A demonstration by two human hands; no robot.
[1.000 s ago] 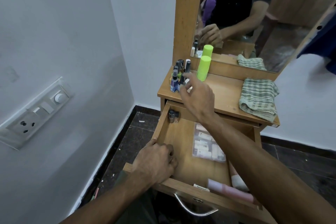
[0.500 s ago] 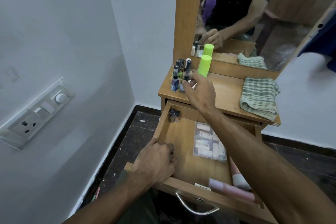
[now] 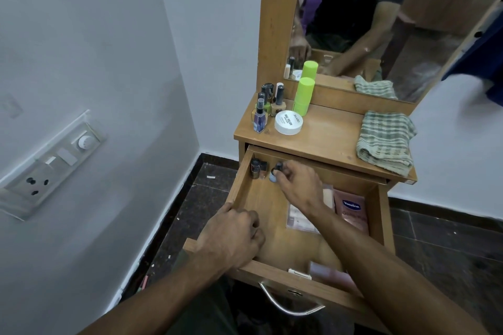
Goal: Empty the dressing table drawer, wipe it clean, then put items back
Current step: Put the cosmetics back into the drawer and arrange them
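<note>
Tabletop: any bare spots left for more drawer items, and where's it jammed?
Free: the wood between the white nail polish tub and the folded checked cloth, plus the front edge ahead of the tub. Crowded: the back-left corner, with small bottles clustered beside the green tube.

Both my forearms are bare from the wrists back to the near edge of the view, with no sleeve, watch, band or ring on either one. My left hand (image 3: 231,236) and my right hand (image 3: 296,185) are uncovered too, without gloves. In the mirror (image 3: 424,22) I wear a black short-sleeved T-shirt, its sleeve ending above the elbow, with small pale specks scattered across the fabric. Below it the reflection shows dark greenish trousers, and the same dark olive cloth shows at the near edge between my arms.
</note>
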